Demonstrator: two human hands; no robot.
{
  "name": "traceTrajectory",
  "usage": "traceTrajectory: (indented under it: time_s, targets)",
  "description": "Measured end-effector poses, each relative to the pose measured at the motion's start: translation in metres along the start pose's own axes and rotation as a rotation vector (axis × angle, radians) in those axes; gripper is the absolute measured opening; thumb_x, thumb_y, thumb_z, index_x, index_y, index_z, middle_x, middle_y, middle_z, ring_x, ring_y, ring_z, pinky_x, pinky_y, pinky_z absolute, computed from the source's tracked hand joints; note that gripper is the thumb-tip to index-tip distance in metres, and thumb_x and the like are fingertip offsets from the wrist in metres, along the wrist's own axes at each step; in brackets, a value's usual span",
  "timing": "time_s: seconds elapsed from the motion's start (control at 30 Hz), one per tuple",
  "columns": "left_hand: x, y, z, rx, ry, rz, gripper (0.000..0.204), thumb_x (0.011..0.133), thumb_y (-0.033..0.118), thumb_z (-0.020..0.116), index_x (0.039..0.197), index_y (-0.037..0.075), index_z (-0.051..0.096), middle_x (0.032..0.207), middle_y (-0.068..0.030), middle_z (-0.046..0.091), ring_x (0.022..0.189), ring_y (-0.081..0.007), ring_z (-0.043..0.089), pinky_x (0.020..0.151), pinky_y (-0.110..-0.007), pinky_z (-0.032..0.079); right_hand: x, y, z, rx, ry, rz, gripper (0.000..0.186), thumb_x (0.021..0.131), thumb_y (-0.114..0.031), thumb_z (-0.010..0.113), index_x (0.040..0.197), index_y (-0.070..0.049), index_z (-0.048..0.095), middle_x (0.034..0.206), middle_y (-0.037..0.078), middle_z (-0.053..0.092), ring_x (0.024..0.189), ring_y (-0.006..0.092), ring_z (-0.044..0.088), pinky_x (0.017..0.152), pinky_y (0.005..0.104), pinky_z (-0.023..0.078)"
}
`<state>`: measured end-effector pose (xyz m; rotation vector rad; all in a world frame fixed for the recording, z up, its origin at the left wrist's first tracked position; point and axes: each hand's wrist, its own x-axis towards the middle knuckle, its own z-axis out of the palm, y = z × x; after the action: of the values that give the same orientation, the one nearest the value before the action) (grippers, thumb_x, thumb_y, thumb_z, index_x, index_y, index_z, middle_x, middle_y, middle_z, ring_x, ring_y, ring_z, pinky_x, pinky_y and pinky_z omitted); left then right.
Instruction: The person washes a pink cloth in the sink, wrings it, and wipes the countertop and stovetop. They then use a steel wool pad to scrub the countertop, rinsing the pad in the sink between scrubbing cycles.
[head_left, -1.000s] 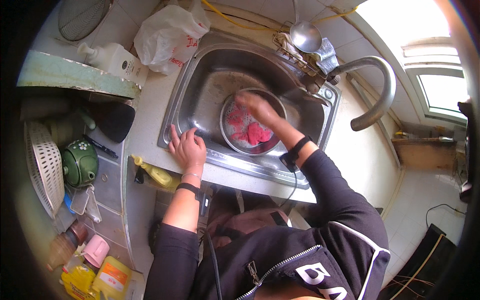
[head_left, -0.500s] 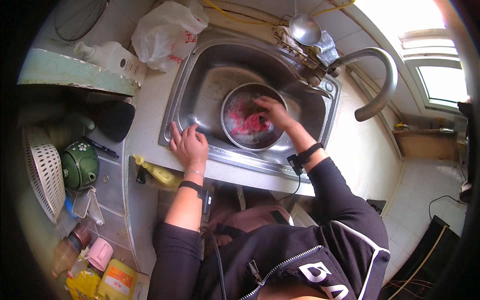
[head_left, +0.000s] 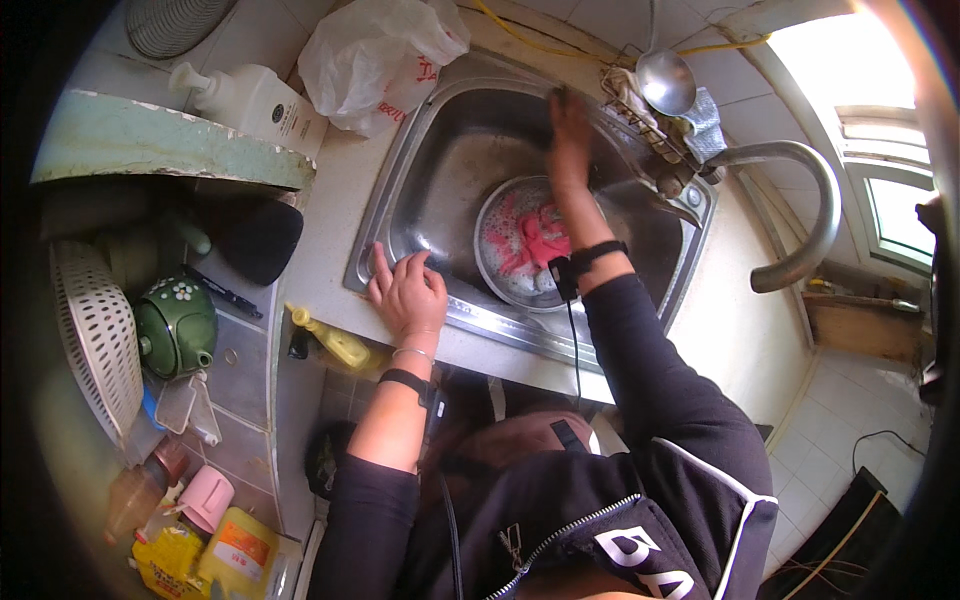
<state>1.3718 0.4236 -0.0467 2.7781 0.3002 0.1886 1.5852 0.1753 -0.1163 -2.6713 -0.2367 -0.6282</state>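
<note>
Visibly | red-printed bag (head_left: 365,65) | white-lettered jacket (head_left: 575,485) | pink cloth (head_left: 543,238) in metal basin (head_left: 491,284)

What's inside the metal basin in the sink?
Pink-red cloth amid white suds. The right forearm hides the right part of the basin; cloth and suds cover most of its bottom.

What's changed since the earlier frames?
Right hand moved off the pink cloth in the round metal basin, toward the sink's far wall; the cloth is out of its grip. Left hand still rests on the sink's near-left rim; basin stayed inside.
</note>
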Motion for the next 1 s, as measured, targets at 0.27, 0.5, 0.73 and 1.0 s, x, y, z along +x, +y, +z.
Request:
traceTrajectory:
  time_s: [0.27, 0.5, 0.73, 1.0]
  targets:
    - [0.0, 0.0, -0.001, 0.005, 0.006, 0.006, 0.023, 0.083, 0.016, 0.058, 0.104, 0.015, 0.068, 0.114, -0.001, 0.068, 0.141, -0.0315, 0.036, 0.102, -0.045, 0.032, 0.062, -0.106, 0.075, 0.244, -0.067, -0.124, 0.054, 0.082, 0.006, 0.045, 0.13, -0.015, 0.06, 0.14, 0.019, 0.051, 0.132, 0.0367, 0.046, 0.11, 0.0528, 0.034]
    - [0.001, 0.001, -0.003, -0.023, 0.037, -0.018, 0.041, 0.082, 0.016, 0.058, 0.122, 0.01, 0.053, 0.131, -0.0074, 0.058, 0.14, -0.031, 0.038, 0.102, -0.046, 0.034, -0.02, -0.149, 0.013, 0.535, -0.417, -0.359, 0.045, 0.083, 0.0, 0.048, 0.124, -0.012, 0.064, 0.132, 0.018, 0.057, 0.125, 0.0361, 0.053, 0.108, 0.0465, 0.039]
    - [0.0, -0.001, -0.001, -0.008, 0.127, 0.023, 0.057, 0.082, 0.017, 0.059, 0.134, 0.003, 0.042, 0.145, -0.016, 0.042, 0.138, -0.0329, 0.04, 0.101, -0.045, 0.038, 0.017, -0.127, 0.035, 0.504, -0.214, -0.074, 0.056, 0.079, 0.007, 0.045, 0.13, -0.011, 0.06, 0.134, 0.022, 0.055, 0.127, 0.036, 0.052, 0.107, 0.0464, 0.04]
    - [0.0, 0.0, 0.001, -0.035, 0.151, -0.011, 0.063, 0.087, 0.017, 0.047, 0.146, 0.001, 0.032, 0.152, -0.0189, 0.034, 0.137, -0.0357, 0.039, 0.107, -0.046, 0.034, -0.093, -0.185, -0.002, 0.595, -0.624, -0.48, 0.046, 0.082, -0.013, 0.058, 0.128, -0.014, 0.061, 0.145, 0.011, 0.049, 0.133, 0.0289, 0.049, 0.107, 0.0475, 0.041]
